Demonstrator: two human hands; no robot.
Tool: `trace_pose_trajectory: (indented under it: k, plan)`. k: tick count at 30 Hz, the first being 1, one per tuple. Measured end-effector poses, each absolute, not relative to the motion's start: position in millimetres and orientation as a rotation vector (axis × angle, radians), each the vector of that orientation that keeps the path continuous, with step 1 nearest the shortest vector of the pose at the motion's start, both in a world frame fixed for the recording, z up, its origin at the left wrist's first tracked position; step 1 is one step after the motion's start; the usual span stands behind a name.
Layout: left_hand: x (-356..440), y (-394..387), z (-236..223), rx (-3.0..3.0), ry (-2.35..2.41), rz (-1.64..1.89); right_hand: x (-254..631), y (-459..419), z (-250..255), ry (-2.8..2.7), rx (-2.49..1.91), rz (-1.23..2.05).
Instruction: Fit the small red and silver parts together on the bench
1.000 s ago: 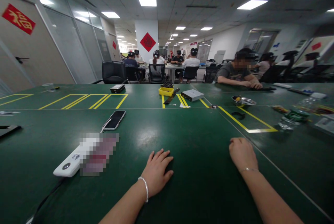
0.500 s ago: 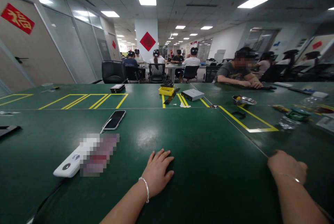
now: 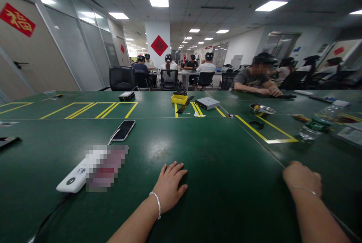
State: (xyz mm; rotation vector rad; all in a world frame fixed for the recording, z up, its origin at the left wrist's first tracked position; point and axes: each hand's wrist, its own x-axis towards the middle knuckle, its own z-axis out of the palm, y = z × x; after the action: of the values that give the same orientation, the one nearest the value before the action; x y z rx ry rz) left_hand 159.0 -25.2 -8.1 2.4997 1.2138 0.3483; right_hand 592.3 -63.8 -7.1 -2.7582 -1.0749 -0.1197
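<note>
My left hand (image 3: 172,186) lies palm down on the green table (image 3: 220,197), its fingers spread and nothing under it that I can see. A twisted silver bangle circles that wrist. Over on the right, my right hand (image 3: 303,179) is closed with its fingers curled under, near the seam in the tabletop. Whatever it may hold is hidden from me. Left of my left hand lie a white power bank (image 3: 72,179), partly blurred out, and a phone (image 3: 123,130) with a white cable running between them. The nearest thing beyond my right hand is a plastic bottle (image 3: 316,126) on its side.
Yellow tape marks out boxes across the table. Farther back are a yellow tray (image 3: 179,99), a grey box (image 3: 207,103), a black box (image 3: 126,96) and a metal bowl (image 3: 262,109). Across the table on the right, a person (image 3: 257,79) leans on their forearms.
My right hand appears slightly further left in the view, still closed. The whole scene has shifted a little left as my head turned. My left hand stays flat in place.
</note>
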Motion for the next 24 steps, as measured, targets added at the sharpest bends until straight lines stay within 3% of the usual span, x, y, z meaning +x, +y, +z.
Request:
trace_pose_trajectory:
  k: [4, 12, 19, 21, 24]
  plan:
    - [159.4, -24.9, -9.7, 2.491, 1.233, 0.357, 542.8, -50.4, 2.5, -1.232, -2.595, 0.038]
    - [168.8, -27.9, -7.5, 2.447, 1.286, 0.509, 357.8, -37.7, -6.6, -1.7, -1.661, 0.622]
    - [177.5, -33.0, -3.7, 2.313, 1.232, 0.491, 304.0, -48.2, -10.4, -1.649, -1.45, 0.805]
    - [176.4, -33.0, -3.4, 2.264, 1.197, 0.55, 316.2, -43.5, -4.5, -1.725, -1.471, 0.775]
    - [172.8, -31.3, -2.9, 2.156, 1.206, 0.654, 367.1, -31.1, 7.0, -1.788, -1.735, 0.368]
